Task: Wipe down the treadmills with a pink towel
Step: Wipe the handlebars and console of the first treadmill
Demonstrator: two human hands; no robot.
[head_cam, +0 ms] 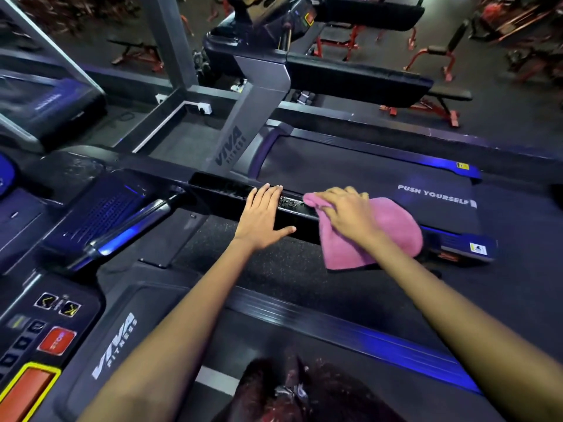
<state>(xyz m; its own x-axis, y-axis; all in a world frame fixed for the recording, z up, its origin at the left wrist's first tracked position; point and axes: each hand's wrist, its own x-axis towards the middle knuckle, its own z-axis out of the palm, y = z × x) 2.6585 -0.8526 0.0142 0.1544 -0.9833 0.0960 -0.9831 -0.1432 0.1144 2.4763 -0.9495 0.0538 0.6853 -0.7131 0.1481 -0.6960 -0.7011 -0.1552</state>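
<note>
Your right hand [341, 211] lay flat on the pink towel [380, 236], fingers spread and nearly straight, pressing it onto the black handrail [231, 193] of the treadmill beside you. No pinch or curl was visible there. Your left hand [262, 214] rested open on the same handrail, just left of the towel, fingers straight over the top edge and thumb out along the near face. It held nothing.

The towel sat over the handrail's right stretch. One corner poked out past your fingertips toward the left hand, and the bulk hung loose off the near side, below and right of your wrist.

Handling, judged from the drape: the towel looked soft, light and limp, with a fuzzy nap, likely microfibre. It would bunch and fold under a push, so a flat palm spreading the cloth probably suited it better than a fingertip pinch. The hanging part could drag or slip off the rail if pressure eased.

The handrail looked hard, glossy and boxy, with flat faces and squared edges. A speckled patch [291, 202] sat on its top between your two hands, droplets or grit, I couldn't tell which. Likely slick if wet.

Beyond the handrail lay the matte dark belt [350, 169] of that treadmill. Left of the handrail stood a grey upright [231, 141], smooth and painted, with printed lettering.
</note>
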